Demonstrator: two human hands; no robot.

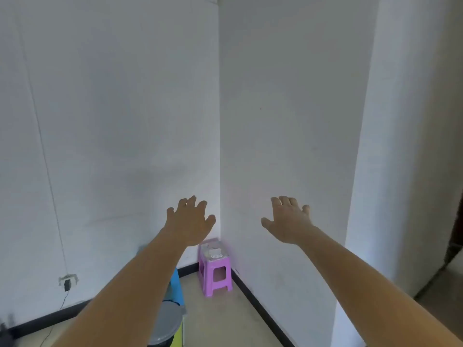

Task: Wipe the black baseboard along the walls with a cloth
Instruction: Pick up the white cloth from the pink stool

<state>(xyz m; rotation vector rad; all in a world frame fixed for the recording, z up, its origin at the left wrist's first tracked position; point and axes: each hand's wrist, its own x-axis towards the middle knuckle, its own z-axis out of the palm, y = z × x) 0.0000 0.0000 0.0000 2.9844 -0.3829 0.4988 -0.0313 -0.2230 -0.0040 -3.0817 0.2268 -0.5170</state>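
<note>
Left hand fingers spread, holding nothing | right hand likewise splayed, bare | grey-lidded bin under left forearm | purple plastic stool in corner | black baseboard lines both white walls | no cloth visible

White walls, purple stool

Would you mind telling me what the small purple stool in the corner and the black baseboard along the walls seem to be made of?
Small purple stool: probably moulded plastic, judging by its uniform colour, one-piece legs and slight sheen. Black baseboard: a smooth, dark strip with a matte-to-satin look; it might be painted wood, tile or vinyl, and the picture leaves that open.
</note>
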